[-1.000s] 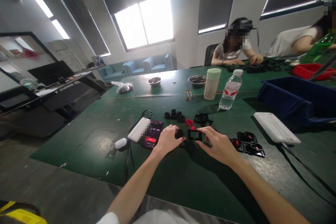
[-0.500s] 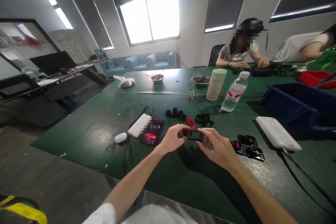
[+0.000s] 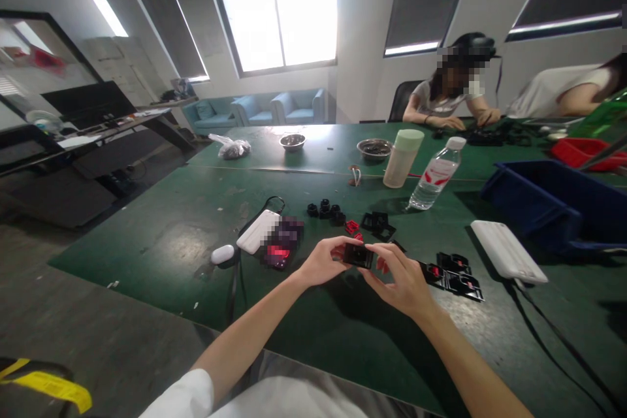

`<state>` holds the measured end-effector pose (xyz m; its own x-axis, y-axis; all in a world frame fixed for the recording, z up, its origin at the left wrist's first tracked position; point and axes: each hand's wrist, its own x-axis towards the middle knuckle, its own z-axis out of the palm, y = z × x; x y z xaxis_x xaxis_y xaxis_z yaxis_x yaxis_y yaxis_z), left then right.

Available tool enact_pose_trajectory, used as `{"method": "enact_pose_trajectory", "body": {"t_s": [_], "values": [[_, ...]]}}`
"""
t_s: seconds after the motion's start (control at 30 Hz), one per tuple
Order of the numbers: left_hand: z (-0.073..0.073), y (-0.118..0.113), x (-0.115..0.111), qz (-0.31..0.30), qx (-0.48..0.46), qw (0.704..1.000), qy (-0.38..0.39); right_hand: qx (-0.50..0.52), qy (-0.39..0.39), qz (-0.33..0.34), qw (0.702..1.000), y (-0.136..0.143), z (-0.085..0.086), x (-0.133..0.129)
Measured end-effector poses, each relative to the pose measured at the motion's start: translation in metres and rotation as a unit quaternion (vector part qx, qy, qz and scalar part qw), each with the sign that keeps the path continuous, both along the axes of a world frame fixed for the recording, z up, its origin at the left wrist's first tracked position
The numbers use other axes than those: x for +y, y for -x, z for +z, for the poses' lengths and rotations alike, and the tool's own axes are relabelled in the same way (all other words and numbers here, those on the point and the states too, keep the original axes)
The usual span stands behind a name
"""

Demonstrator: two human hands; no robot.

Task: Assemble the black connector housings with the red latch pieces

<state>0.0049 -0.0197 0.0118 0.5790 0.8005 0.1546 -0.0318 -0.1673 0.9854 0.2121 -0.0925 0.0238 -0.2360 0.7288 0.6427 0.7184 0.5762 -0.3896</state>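
Between both hands I hold a small black rectangular plastic part (image 3: 358,255) above the green table. My left hand (image 3: 325,262) pinches its left end, with thumb and fingers closed on it. The fingertips of my right hand (image 3: 399,276) grip its right end. Just beyond lie small red plastic parts (image 3: 352,227), several black knob-like parts (image 3: 325,209) and flat black frames (image 3: 378,223). To the right of my right hand rest black assemblies with red inserts (image 3: 456,274).
A phone (image 3: 283,243), a white power bank (image 3: 258,232) and a white earbud case (image 3: 223,254) lie left. Right are a water bottle (image 3: 437,174), a pale green-capped bottle (image 3: 403,159), another white power bank (image 3: 508,251) and a blue bin (image 3: 553,192). A person (image 3: 453,88) sits opposite.
The black part has turned in my hands: its window-like opening showed before, and a darker, closed-looking face shows now. Both hands keep their grip. The view has shifted slightly.
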Motion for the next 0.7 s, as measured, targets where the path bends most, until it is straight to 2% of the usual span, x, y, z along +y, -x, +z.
{"method": "enact_pose_trajectory", "body": {"t_s": [0.13, 0.3, 0.7], "values": [[-0.004, -0.004, 0.001, -0.007, -0.04, 0.996, 0.077, 0.014, -0.011, -0.002, 1.0, -0.001, 0.0, 0.001], [-0.008, -0.009, 0.0, 0.023, -0.073, 0.985, 0.155, 0.017, -0.002, -0.015, 1.0, -0.003, -0.001, 0.001], [0.0, -0.012, -0.006, 0.054, -0.137, 0.969, 0.197, 0.006, -0.061, -0.014, 0.998, -0.006, 0.002, 0.001]]}}
